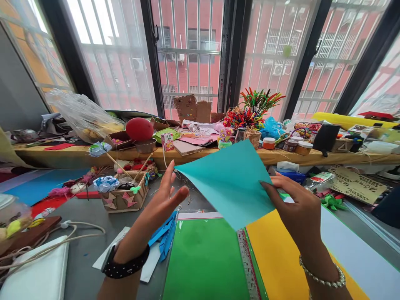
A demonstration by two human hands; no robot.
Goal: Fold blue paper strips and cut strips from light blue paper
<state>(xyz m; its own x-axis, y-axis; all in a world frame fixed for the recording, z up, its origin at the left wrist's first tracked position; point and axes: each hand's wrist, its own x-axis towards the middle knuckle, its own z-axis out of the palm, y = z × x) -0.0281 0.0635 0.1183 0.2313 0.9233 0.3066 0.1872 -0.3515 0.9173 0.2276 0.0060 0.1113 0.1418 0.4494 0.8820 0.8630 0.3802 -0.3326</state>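
A sheet of teal paper (231,183) is held up in the air, bent in a soft curve with one corner pointing left. My right hand (295,204) pinches its right edge between thumb and fingers. Close to the left corner is my left hand (164,200), fingers stretched and thumb apart; the fingertips are near the paper, and I cannot tell whether they touch it. Below the sheet lie a green pack of paper (203,258) in clear wrapping and a yellow sheet (281,250). Blue paper strips (167,235) lie beside the green pack.
A cardboard basket (125,198) with paper flowers stands at the left. Craft supplies crowd the window ledge, including a red balloon (139,129) and an orange-filled jar (268,143). A white board (36,271) and cables occupy the near left, a pale sheet (353,246) the right.
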